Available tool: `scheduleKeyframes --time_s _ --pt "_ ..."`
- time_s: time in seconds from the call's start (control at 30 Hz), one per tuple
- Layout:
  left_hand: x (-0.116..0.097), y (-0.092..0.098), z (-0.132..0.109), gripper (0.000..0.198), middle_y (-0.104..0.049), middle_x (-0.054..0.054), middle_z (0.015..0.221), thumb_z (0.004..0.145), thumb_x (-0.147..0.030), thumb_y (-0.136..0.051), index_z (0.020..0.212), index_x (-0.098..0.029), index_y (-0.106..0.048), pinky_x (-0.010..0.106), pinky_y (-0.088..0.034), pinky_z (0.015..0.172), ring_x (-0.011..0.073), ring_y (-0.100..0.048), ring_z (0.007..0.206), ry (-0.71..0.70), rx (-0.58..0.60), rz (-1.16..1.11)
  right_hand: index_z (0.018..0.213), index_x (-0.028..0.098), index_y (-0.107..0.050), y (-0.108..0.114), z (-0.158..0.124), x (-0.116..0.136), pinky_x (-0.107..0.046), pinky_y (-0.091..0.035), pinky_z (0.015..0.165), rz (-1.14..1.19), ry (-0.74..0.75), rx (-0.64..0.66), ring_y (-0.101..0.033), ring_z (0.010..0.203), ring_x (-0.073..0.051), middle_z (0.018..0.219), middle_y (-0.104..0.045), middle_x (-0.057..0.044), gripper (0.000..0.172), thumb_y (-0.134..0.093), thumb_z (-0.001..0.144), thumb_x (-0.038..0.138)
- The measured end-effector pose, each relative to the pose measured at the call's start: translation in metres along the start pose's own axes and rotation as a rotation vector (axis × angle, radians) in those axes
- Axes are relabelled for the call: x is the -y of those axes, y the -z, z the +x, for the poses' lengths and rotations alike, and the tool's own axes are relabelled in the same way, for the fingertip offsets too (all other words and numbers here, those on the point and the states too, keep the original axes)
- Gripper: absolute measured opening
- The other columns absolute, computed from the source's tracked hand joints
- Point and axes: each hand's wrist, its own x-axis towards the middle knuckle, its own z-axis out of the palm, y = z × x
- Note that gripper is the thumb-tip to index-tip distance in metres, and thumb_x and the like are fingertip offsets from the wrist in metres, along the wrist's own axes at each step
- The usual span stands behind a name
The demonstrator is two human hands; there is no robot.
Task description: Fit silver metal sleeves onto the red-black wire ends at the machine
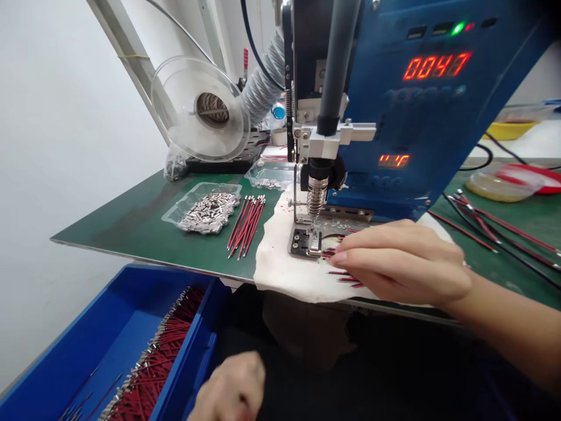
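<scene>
Down left of the machine [421, 117] sits a blue bin [123, 292]; the tub [182, 206] is higher, also left. Below the machine, the left hand [232, 389] blurs; I can't make out its fingers. Wires [248, 227] lie beside the machine's foot, where the right hand [403, 260], fingers together, pinches a red wire [328, 252].

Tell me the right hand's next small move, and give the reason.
Probably a slight nudge: the right hand might square the red-and-black wires to the small metal fixture. They appear pinched at its fingertips, with their far ends close to that fixture, and the machine's spring-wrapped part stands above it.
</scene>
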Motion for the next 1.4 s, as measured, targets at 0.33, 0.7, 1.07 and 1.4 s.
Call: scheduleKeyframes --time_s 0.33,0.7,1.07,1.4 --pt "-0.037 -0.069 0.086 0.052 -0.02 -0.008 0.047 0.107 -0.046 -0.047 0.066 -0.021 -0.026 0.016 -0.025 0.038 0.0069 -0.01 0.037 0.212 0.172 -0.796 0.105 0.018 -0.077 -0.001 0.005 0.004 -0.02 -0.066 0.077 0.074 0.011 0.044 -0.08 0.083 -0.014 0.102 -0.084 -0.009 0.026 -0.07 0.088 0.0" --pt "-0.023 -0.073 0.07 0.054 -0.021 -0.01 0.049 0.102 -0.034 -0.064 0.067 -0.019 -0.026 0.013 -0.026 0.042 0.0033 -0.019 0.041 0.042 0.168 -0.519 0.12 0.026 -0.076 0.004 0.001 0.01 -0.033 -0.07 0.07 0.165 -0.073 0.067 -0.082 0.087 -0.023 0.109 -0.083 -0.006 0.027 -0.068 0.094 0.027" --pt "-0.023 -0.072 0.058 0.013 -0.073 -0.008 0.067 0.093 -0.019 -0.076 0.102 -0.028 -0.08 0.013 -0.049 0.052 0.0037 -0.057 0.05 -0.327 -0.196 0.387 0.144 0.011 -0.059 -0.004 0.001 0.015 -0.032 -0.065 0.088 0.385 -0.026 0.126 -0.073 0.118 -0.023 0.133 -0.073 -0.016 0.059 -0.046 0.109 0.058" --pt "-0.02 0.002 -0.011 0.022 -0.079 -0.001 0.072 0.085 -0.046 -0.08 0.091 -0.024 -0.081 0.019 -0.044 0.044 0.0077 -0.05 0.046 0.045 -0.795 0.586 0.1 0.02 -0.067 0.0 -0.005 0.004 -0.035 -0.042 0.05 0.203 0.017 0.125 -0.062 0.055 -0.016 0.07 -0.072 -0.003 0.005 -0.066 0.1 0.025"
